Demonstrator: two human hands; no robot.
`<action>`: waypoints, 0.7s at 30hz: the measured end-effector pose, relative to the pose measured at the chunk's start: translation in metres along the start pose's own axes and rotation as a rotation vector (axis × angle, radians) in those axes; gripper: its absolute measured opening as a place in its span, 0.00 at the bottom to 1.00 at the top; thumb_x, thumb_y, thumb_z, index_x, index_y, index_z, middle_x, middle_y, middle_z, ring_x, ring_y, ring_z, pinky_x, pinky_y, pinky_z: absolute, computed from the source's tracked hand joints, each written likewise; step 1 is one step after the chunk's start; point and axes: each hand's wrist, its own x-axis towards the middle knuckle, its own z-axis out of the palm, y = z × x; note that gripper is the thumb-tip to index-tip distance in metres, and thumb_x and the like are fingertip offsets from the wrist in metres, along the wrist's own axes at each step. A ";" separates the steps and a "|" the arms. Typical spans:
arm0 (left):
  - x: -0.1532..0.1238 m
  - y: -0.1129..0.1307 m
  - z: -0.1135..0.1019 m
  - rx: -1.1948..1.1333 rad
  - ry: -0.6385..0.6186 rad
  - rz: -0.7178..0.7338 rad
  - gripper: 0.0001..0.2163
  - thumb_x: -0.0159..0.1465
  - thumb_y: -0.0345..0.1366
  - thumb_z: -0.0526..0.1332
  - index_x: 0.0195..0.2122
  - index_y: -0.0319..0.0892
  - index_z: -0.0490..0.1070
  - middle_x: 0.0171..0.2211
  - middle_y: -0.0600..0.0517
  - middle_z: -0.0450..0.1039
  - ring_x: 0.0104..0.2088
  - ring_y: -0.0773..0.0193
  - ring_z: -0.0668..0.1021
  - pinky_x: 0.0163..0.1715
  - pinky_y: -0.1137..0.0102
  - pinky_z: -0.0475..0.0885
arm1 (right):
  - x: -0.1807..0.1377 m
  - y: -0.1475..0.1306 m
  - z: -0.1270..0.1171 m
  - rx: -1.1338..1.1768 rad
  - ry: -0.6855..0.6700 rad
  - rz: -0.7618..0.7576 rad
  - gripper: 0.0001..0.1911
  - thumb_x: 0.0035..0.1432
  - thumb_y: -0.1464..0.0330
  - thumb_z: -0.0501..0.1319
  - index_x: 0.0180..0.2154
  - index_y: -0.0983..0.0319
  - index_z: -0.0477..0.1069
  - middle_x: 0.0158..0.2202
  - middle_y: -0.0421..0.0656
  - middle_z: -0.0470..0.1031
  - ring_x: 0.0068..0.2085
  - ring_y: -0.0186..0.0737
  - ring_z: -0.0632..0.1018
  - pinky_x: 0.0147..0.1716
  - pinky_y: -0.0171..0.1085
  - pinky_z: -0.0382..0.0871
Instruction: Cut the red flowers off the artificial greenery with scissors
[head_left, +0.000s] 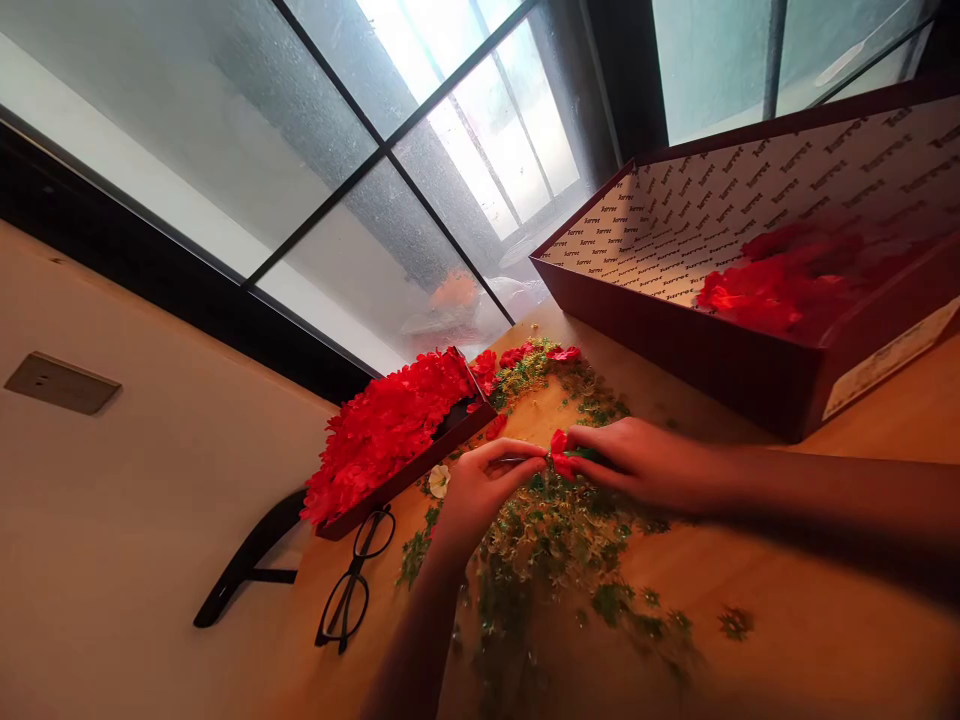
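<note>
Red fabric blossom with a green base sits pinched between the fingertips of both hands, held closed on it from either side. The left hand rises from below, curled, with a thin silvery sliver along its forefinger, too small to name. The right hand reaches in from the right, knuckles up, fingers bent inward. Just under the fingers, a loose heap of green leafy sprigs spreads over a pale wooden tabletop, with open wood to the right. Left of the fingers, a shallow dark red tray brims with packed red blossoms, a white flower beside it. Beyond the fingers stands a large dark red box with a printed white lining, loose red blossoms inside. Black-framed eyeglasses lie farther left, near the table's edge.
</note>
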 end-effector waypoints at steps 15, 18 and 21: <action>-0.011 0.005 0.009 0.001 -0.021 0.038 0.05 0.42 0.31 0.65 0.19 0.38 0.69 0.22 0.54 0.74 0.27 0.65 0.76 0.29 0.73 0.71 | -0.009 -0.008 -0.009 -0.216 -0.156 -0.190 0.10 0.56 0.72 0.46 0.40 0.67 0.61 0.24 0.44 0.70 0.21 0.32 0.66 0.19 0.31 0.46; -0.013 0.009 0.008 0.080 -0.025 0.064 0.05 0.44 0.32 0.64 0.19 0.39 0.69 0.23 0.54 0.74 0.27 0.64 0.76 0.30 0.73 0.71 | -0.009 -0.010 -0.008 -0.217 -0.171 -0.192 0.11 0.55 0.72 0.48 0.42 0.67 0.60 0.25 0.44 0.71 0.22 0.32 0.66 0.19 0.31 0.47; -0.013 0.014 0.001 0.128 -0.058 0.079 0.05 0.47 0.33 0.63 0.24 0.40 0.70 0.26 0.53 0.75 0.31 0.64 0.76 0.35 0.70 0.71 | -0.007 -0.008 -0.005 -0.167 -0.123 -0.134 0.13 0.59 0.67 0.43 0.41 0.66 0.60 0.25 0.44 0.70 0.21 0.31 0.65 0.19 0.30 0.48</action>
